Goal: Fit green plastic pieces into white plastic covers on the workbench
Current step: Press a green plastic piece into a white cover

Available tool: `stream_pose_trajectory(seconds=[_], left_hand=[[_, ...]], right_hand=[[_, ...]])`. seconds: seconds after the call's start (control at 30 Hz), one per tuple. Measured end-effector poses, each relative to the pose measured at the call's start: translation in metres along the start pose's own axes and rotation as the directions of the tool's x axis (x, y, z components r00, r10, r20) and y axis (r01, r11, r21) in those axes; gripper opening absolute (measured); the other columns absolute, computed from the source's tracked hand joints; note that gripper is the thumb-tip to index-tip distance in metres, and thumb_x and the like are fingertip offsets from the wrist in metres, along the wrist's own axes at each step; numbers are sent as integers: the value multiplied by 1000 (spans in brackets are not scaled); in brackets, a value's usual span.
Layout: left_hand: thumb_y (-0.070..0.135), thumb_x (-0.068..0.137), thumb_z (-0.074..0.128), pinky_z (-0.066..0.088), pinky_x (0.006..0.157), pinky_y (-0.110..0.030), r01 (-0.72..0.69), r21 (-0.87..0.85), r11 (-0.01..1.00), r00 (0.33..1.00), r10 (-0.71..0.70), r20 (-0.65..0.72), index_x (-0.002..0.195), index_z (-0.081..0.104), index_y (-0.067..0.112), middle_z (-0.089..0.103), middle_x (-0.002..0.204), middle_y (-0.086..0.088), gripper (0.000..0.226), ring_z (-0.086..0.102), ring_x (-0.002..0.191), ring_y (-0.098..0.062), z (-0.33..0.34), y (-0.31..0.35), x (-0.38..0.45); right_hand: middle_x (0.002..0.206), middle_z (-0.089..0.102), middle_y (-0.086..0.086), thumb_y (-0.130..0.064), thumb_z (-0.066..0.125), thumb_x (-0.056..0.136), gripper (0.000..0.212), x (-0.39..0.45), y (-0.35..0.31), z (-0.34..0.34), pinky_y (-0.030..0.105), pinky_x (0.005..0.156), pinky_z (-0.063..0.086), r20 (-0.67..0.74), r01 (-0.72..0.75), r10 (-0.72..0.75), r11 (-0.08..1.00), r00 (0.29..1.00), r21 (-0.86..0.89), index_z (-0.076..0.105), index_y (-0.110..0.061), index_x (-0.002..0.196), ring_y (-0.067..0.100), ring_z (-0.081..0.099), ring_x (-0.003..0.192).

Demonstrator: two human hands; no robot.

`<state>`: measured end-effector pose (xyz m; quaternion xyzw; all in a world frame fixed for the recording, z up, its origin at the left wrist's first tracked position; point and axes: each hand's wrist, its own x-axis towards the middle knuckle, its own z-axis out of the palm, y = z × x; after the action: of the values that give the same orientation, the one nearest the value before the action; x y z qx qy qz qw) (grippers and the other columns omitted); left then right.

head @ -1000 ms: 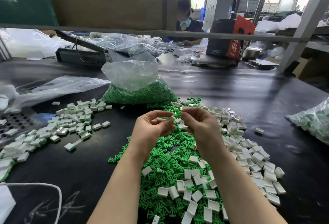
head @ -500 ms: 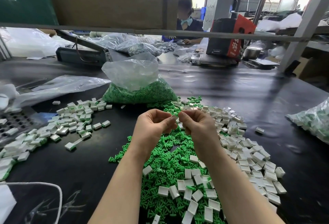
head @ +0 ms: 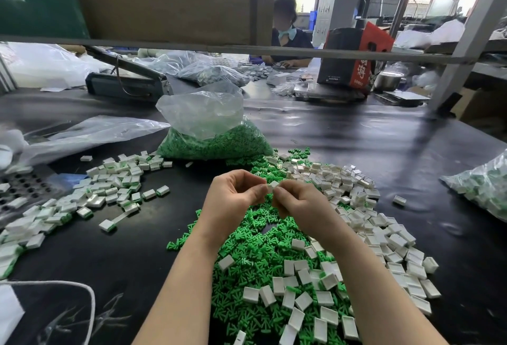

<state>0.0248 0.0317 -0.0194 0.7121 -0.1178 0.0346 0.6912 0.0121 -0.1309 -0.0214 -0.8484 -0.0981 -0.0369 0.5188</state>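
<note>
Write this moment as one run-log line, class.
stage: fitting | left hand: pinching white cover | right hand: pinching same cover | loose green pieces: on workbench

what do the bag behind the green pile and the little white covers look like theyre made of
Bag: thin clear plastic film, glossy, going by its crinkles and the green pieces showing through. White covers: likely rigid moulded plastic, smooth and slightly shiny, with crisp box edges.
</note>
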Motion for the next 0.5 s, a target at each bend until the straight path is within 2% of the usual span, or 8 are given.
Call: stream_pose_trajectory(seconds=[0.17, 0.33, 0.43, 0.5], left_hand=[[8, 85, 72, 57, 68, -22, 76, -20, 997, 996, -75, 49, 91, 71, 10, 74, 81, -10, 7, 68, 71, -15, -2, -4, 0], [5, 88, 67, 55, 63, -20, 132, -39, 990, 987, -128, 98, 89, 70, 5, 73, 72, -5, 2, 69, 65, -13, -3, -5, -1], [4, 89, 67, 53, 62, -18, 123, 8, 992, 987, -123, 107, 89, 69, 4, 72, 70, -2, 2, 68, 64, -9, -4, -3, -1], [4, 88, 67, 53, 62, -18, 113, 48, 992, 986, -118, 118, 89, 69, 4, 71, 70, -1, 2, 67, 64, -9, -4, -2, -1]], right_hand=[[64, 55, 5, -16, 51, 99, 29, 1, 3, -4, 38, 62, 39, 90, 8, -16, 996, 996, 84, 60, -11, 72, 19, 47, 60], [66, 55, 8, -24, 49, 95, 30, 0, 4, -1, 41, 64, 38, 149, -11, -8, 992, 989, 128, 60, -22, 67, 22, 46, 62], [65, 54, 7, -23, 47, 98, 32, -1, 4, 0, 38, 63, 36, 182, -35, 12, 992, 983, 123, 59, -21, 68, 21, 45, 62], [60, 52, -2, -17, 46, 101, 34, -1, 5, 0, 28, 58, 37, 199, -47, 25, 993, 980, 107, 58, -18, 69, 13, 45, 57]])
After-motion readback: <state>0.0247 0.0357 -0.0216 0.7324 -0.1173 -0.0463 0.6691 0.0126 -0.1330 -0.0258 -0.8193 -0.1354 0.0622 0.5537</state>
